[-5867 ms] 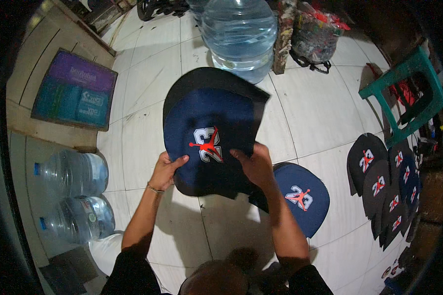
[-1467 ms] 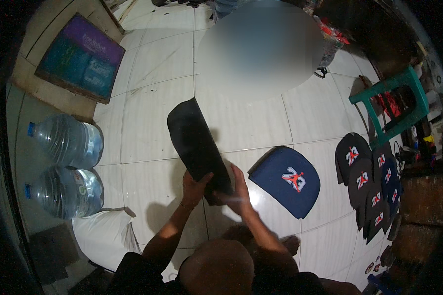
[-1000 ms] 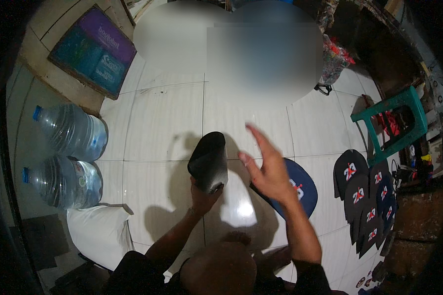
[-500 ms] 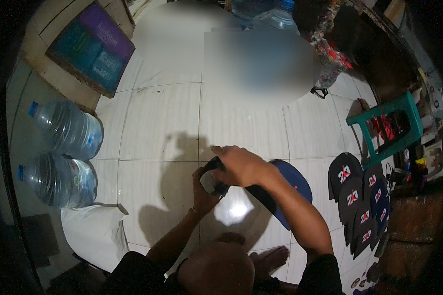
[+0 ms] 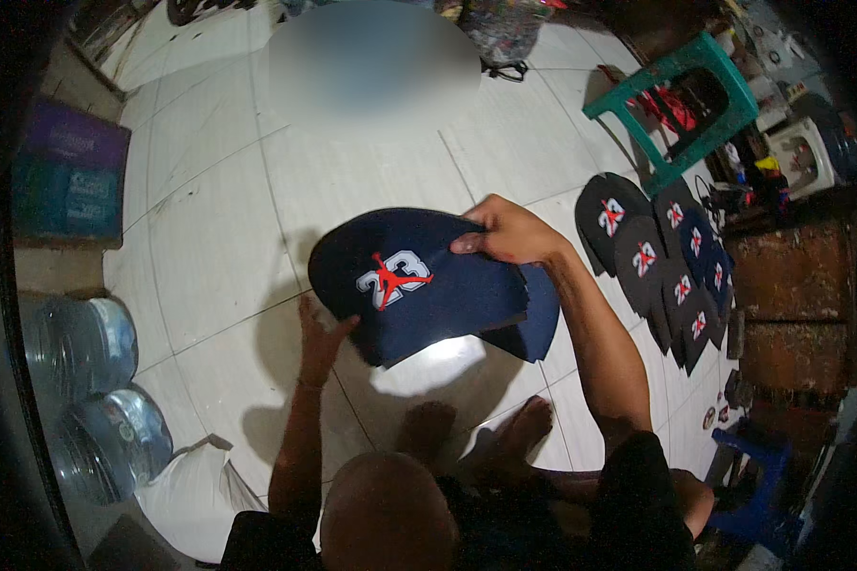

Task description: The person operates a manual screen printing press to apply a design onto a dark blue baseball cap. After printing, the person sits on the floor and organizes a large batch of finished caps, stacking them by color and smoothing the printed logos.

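Observation:
Navy cap front panels (image 5: pixel 428 285), apparently a stack with layered edges, are held up flat in front of me, a white and red emblem facing up. My right hand (image 5: pixel 516 231) grips their upper right edge, thumb on top and fingers underneath. At the lower left edge, my left hand (image 5: pixel 322 338) has its thumb against the panels; its other fingers are partly hidden. More navy panels (image 5: pixel 535 319) lie on the floor beneath, partly covered by the held ones.
Overlapping black cap panels (image 5: pixel 643 257) with similar emblems lie at right, with navy panels (image 5: pixel 697 243) among them. Beyond stands a green stool (image 5: pixel 700 143); a blue stool (image 5: pixel 757 485) is at lower right. Large water bottles (image 5: pixel 95 347) and a white bag (image 5: pixel 195 500) sit at left.
The dark piece curled between my hands is now opened out flat, emblem showing. My right hand has moved to its right edge, my left to its left. The view has shifted right.

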Tool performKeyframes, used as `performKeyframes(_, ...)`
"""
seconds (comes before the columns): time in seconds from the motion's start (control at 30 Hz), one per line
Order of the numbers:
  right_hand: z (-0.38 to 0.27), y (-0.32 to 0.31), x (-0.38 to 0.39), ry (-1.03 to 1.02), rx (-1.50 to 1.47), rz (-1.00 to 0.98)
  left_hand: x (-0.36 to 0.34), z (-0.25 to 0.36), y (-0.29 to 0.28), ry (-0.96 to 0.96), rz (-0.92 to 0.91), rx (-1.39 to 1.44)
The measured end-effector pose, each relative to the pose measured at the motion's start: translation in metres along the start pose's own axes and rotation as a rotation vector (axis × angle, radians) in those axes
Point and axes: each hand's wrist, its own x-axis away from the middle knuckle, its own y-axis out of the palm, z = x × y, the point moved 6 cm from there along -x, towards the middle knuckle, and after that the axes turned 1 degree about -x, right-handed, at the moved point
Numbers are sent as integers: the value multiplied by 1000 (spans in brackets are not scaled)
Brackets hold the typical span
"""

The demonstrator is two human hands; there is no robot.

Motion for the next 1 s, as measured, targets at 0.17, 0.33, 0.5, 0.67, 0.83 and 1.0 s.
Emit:
performKeyframes(0.17,126,20,69,193,-658,306,-15,13,43,-382,-441,228)
performKeyframes(0.33,233,92,123,388,-785,592,-46,-25,114,-41,-603,-209)
performKeyframes(0.5,270,88,160,353,-911,908,-79,8,178,124,-723,-454)
performKeyframes(0.67,267,64,153,434,-315,1059,-98,-23,194,202,-540,-836)
performKeyframes(0.83,275,77,164,486,32,1288,-84,-26,183,656,-34,-879)
performKeyframes(1.0,289,68,153,773,-452,1029,-104,-43,208,183,-376,-785)
